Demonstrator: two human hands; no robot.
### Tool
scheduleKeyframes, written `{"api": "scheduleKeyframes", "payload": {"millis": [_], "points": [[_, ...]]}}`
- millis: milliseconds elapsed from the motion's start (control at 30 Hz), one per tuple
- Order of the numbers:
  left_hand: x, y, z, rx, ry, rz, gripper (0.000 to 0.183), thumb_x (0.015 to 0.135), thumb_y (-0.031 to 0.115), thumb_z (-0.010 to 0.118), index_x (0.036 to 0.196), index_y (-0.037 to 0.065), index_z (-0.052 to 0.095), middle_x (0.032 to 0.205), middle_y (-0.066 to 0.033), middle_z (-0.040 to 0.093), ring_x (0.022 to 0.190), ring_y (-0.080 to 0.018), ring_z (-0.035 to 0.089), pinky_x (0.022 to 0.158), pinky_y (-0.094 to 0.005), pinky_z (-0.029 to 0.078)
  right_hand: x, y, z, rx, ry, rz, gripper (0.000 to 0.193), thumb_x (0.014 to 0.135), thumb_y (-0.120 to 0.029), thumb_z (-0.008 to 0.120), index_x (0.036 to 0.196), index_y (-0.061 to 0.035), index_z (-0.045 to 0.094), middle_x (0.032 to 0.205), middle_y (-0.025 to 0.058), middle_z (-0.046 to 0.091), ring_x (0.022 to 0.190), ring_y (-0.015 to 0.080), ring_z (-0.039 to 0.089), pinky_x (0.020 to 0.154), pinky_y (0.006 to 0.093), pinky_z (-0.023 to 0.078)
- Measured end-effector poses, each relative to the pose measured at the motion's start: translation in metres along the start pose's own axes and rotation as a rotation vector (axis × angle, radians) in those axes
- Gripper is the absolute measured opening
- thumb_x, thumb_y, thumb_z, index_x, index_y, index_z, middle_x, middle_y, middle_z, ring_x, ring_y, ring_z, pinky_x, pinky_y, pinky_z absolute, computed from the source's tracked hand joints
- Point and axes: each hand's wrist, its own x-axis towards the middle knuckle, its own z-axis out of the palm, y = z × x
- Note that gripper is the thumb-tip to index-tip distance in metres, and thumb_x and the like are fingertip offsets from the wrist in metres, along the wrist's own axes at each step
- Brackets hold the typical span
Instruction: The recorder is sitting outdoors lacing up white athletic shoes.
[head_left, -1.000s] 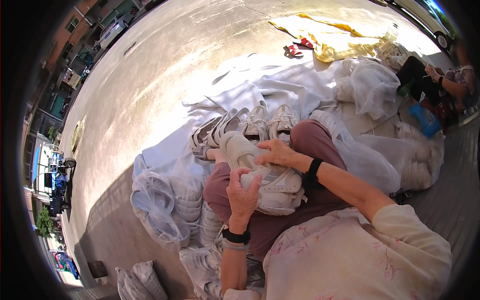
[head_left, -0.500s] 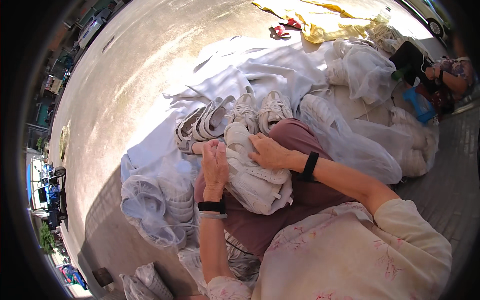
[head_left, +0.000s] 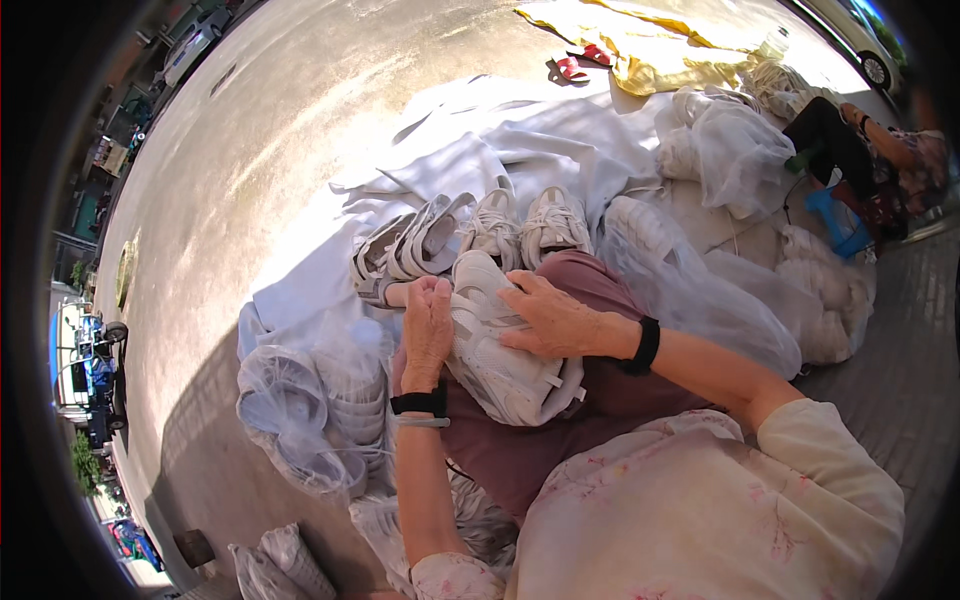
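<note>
A pale off-white shoe upper (head_left: pixel 515 375) lies across my lap, its toe pointing away from me. My right hand (head_left: pixel 560 318) grips it from the right, fingers bent over its top and edge. At its left side, my left hand (head_left: pixel 428 325) is closed with fingertips pinched together. Whatever sits in that pinch is too small or hidden to name. Just beyond my knees stand two laced sneakers (head_left: pixel 552 225) and a pair of strappy grey-white shoes (head_left: pixel 420 240).
White cloth (head_left: pixel 540 150) spreads on the ground. Clear bags of shoe parts lie left (head_left: pixel 300 410) and right (head_left: pixel 690 280). At the far right another person sits beside a blue stool (head_left: pixel 838 220). Red slippers (head_left: pixel 572 68) and yellow cloth (head_left: pixel 660 75) lie far off.
My right hand has slid slightly along the shoe upper, its wrist shifting right and down. My left hand stays pinched in nearly the same spot. The other person's arm has moved up.
</note>
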Motion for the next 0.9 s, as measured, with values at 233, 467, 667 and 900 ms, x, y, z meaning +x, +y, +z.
{"api": "scheduleKeyframes", "payload": {"millis": [233, 467, 667, 900], "points": [[-0.056, -0.016, -0.028, -0.622, -0.119, -0.577, 0.046, 0.091, 0.035, 0.058, 0.113, -0.006, 0.050, 0.103, -0.0133, 0.061, 0.094, -0.0187, 0.060, 0.081, -0.0296, 0.047, -0.038, -0.015, -0.021, 0.037, -0.343, 0.115, 0.051, 0.081, -0.021, 0.062, 0.123, 0.0045, 0.050, 0.116, 0.0235, 0.051, 0.110, 0.0383, 0.049, 0.094, 0.0436, 0.041], [-0.071, 0.040, -0.041, -0.766, -0.228, -0.296, 0.047, 0.086, 0.016, 0.068, 0.122, -0.003, 0.045, 0.109, -0.0103, 0.060, 0.096, -0.0152, 0.058, 0.086, -0.0273, 0.047, -0.033, -0.025, -0.013, 0.049, -0.237, 0.071, 0.065, 0.072, -0.014, 0.064, 0.130, 0.0025, 0.041, 0.118, 0.0223, 0.052, 0.110, 0.0394, 0.051, 0.092, 0.0454, 0.042], [-0.042, 0.026, -0.023, -0.957, -0.282, -0.312, 0.040, 0.090, 0.018, 0.064, 0.122, 0.001, 0.048, 0.111, -0.0072, 0.060, 0.097, -0.0132, 0.057, 0.086, -0.0254, 0.046, -0.012, -0.024, -0.010, 0.154, -0.257, 0.126, 0.064, 0.071, -0.007, 0.058, 0.132, 0.0001, 0.039, 0.117, 0.0232, 0.054, 0.102, 0.0421, 0.056, 0.088, 0.0482, 0.044], [-0.080, -0.020, -0.015, -0.764, -0.222, -0.393, 0.025, 0.091, 0.010, 0.057, 0.115, 0.003, 0.058, 0.106, -0.0045, 0.064, 0.095, -0.0150, 0.061, 0.085, -0.0284, 0.048, -0.011, 0.005, -0.008, 0.274, -0.032, 0.040, 0.044, 0.075, 0.004, 0.043, 0.118, 0.0015, 0.054, 0.107, 0.0239, 0.060, 0.098, 0.0398, 0.058, 0.089, 0.0430, 0.046]]}}
